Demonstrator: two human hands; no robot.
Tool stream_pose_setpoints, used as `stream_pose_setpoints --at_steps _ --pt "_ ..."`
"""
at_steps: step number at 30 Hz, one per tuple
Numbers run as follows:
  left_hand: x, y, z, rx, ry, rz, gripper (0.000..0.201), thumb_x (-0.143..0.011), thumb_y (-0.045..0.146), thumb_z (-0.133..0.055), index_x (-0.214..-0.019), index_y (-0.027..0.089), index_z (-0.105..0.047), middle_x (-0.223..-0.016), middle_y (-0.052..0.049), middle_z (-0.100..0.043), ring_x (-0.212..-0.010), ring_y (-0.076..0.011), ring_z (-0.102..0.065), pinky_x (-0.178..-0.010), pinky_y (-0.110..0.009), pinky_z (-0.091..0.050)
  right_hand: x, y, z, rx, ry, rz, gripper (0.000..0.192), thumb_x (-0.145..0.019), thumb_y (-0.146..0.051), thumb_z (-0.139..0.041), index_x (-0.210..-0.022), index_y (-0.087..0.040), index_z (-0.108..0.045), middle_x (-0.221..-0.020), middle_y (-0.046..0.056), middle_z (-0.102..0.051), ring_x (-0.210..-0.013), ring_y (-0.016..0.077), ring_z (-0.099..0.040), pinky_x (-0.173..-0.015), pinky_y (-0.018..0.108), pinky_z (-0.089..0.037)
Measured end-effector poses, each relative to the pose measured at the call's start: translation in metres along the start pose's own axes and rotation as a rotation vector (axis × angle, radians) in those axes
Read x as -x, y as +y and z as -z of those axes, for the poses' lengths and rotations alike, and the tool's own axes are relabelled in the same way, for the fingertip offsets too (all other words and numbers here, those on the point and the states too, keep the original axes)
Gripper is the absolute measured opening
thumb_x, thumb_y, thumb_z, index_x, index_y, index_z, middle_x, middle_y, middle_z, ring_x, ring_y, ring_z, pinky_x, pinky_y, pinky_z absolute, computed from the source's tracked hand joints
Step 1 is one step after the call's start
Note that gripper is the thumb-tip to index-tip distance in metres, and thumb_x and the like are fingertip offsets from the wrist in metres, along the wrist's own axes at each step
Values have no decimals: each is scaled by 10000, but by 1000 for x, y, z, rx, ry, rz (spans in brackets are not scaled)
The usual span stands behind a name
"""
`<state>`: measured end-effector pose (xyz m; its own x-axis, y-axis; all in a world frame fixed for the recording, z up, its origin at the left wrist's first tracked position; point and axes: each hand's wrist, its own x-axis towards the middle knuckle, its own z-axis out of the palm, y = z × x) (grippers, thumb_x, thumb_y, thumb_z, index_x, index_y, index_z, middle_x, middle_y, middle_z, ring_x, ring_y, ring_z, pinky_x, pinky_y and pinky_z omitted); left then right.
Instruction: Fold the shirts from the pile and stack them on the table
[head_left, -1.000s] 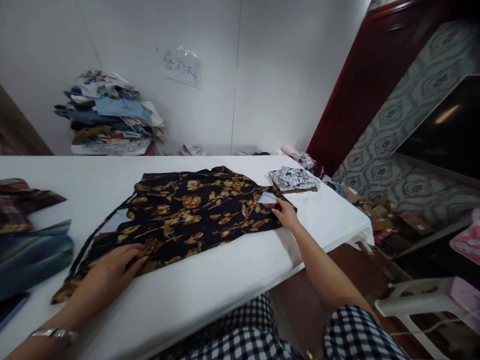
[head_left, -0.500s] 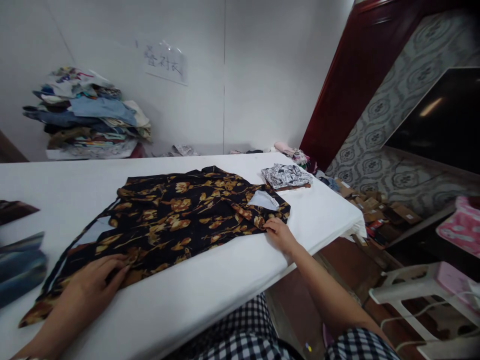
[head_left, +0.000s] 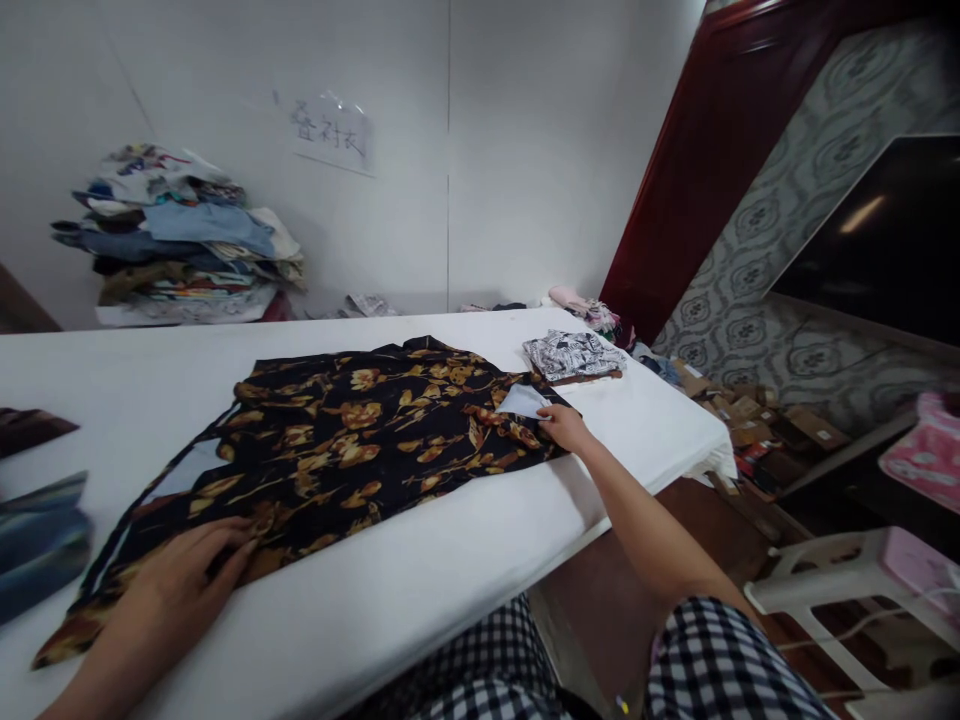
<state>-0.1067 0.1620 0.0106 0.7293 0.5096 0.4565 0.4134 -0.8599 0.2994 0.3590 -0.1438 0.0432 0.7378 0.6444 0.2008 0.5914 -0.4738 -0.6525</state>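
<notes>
A black shirt with a gold and brown flower print lies spread on the white table, its collar end toward the right. Fingers of my right hand are closed on the shirt's collar, beside a pale patch of lining. My left hand pinches the near edge of the shirt at its lower left, thumb and fingers together on the fabric. Part of the shirt is hidden under that hand and wrist.
Behind the shirt, at the right, lies a folded black-and-white printed garment. A tall pile of clothes stands at the back left. Blue cloth and dark cloth lie at the left edge. A plastic stool stands at the right.
My right hand has moved slightly up and to the right, from the near front edge to the collar. My left hand stays at nearly the same spot on the shirt.
</notes>
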Motion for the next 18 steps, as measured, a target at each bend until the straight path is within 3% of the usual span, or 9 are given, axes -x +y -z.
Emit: stream_pose_setpoints --at_steps 3,6,10,14,18 --pt "1 -3 -2 -3 16 2 311 -763 507 -452 -689 277 -646 -893 -77 -736 -837 -286 -690 -830 -438 -558 -10 -2 4 133 -62 69 98 -586 -201 -768 -616 -241 -684 -782 49 -727 -876 236 -647 -795 300 -463" --pt "4 -9 -5 -14 19 -5 313 -777 509 -447 -722 276 -648 -909 -77 -731 -842 -289 -685 -835 -440 -553 -10 -7 4 227 -92 127 114 -626 -169 -735 -584 -228 -647 -787 80 -716 -926 258 -623 -821 315 -442" --pt "8 -21 -12 -30 0 -11 317 -800 504 -447 -765 259 -645 -929 -94 -723 -867 -300 -679 -848 -448 -543 0 -8 4 298 -90 217 97 -734 -128 -622 -782 -191 -677 -989 138 -696 -1073 283 -560 -926 364 -389" --pt "12 -27 -18 -26 20 -16 285 -817 486 -445 -775 271 -626 -945 -85 -718 -890 -307 -671 -861 -459 -527 7 -2 6 314 -167 246 170 -760 -159 -612 -920 -186 -665 -937 82 -699 -885 225 -613 -817 325 -441" --pt "13 -30 -20 -21 35 -29 254 -817 475 -453 -783 286 -619 -958 -71 -713 -883 -305 -666 -855 -457 -527 4 5 10 196 -178 217 356 -676 -132 -687 -1021 -223 -676 -1044 50 -711 -955 224 -625 -875 321 -442"
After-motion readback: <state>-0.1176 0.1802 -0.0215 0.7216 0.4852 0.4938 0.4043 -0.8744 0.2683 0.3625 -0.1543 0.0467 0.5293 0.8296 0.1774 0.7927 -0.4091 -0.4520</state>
